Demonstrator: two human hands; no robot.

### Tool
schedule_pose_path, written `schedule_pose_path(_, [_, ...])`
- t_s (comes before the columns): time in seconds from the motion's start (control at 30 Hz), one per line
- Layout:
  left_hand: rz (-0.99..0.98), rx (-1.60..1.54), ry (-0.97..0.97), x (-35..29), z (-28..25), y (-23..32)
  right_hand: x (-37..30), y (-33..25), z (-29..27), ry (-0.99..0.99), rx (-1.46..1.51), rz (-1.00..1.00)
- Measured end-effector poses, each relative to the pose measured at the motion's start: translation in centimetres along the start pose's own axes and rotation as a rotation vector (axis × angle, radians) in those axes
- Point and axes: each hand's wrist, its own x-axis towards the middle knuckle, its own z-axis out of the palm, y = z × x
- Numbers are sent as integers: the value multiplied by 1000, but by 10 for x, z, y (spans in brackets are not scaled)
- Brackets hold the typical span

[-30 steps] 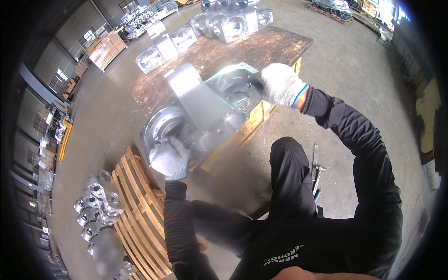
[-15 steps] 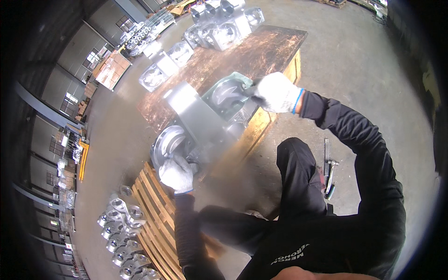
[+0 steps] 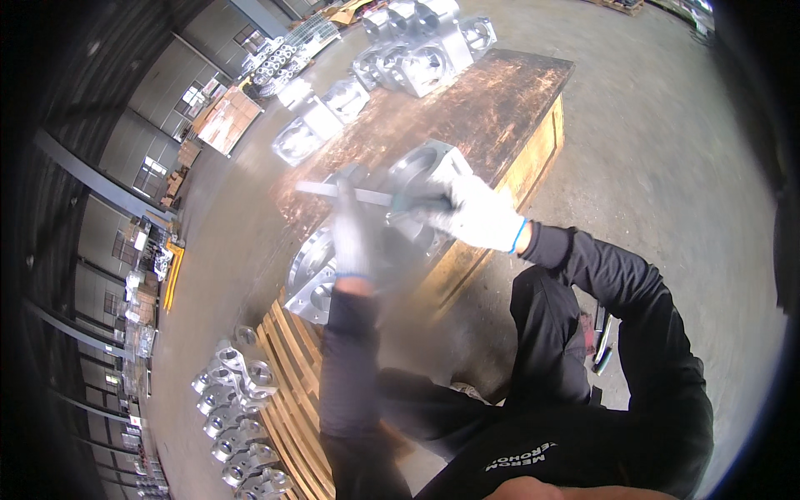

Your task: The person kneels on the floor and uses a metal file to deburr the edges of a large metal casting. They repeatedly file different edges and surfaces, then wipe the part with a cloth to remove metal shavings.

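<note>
tool (image 3: pixel 373 197) — flat, pale, straight strip of a blade, probably metal, dark green handle — held crosswise above a big machined casting (image 3: pixel 308 275) at the near edge of the tabletop (image 3: pixel 467 104), toward its left end. right hand (image 3: pixel 477 215), white knit glove with blue cuff trim, fingers curled round the handle. left hand (image 3: pixel 352 229), same sort of glove, smeared by motion; its fingers overlap the blade toward the tip, can't tell if they pinch it or just lie on it. casting: silvery, smooth satin faces, round ringed openings on both sides of the left hand, middle part mostly covered by hands and blur.

tabletop is dark brown, scuffed, blotchy; pale yellowish wooden side below its near edge. more castings (image 3: pixel 417 54) bunched along the far edge — shiny, blocky, with round bores. smaller bright group (image 3: pixel 321 123) farther left on that edge, partly glared out.

pallet (image 3: pixel 287 358) of bare slatted wood left of the person's legs, rough straight boards. row of lumpy silver parts (image 3: pixel 237 417) with round holes along its left side. concrete floor (image 3: pixel 667 158), grey and dull. hand tools (image 3: pixel 603 346) lie on it beside the right knee, slim, partly hidden by dark sleeve, kind unclear.
</note>
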Motion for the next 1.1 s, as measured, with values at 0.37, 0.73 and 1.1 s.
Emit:
schedule_pose_path(0.37, [404,1557,-133,59,8,53,118,161,5,-47,-454,451])
schedule_pose_path(0.73, [54,2021,-561,75,5,12,73,213,11,-334,-452,399])
schedule_pose_path(1.1, [-99,1902,-318,97,39,-45,60,206,8,-106,-225,469])
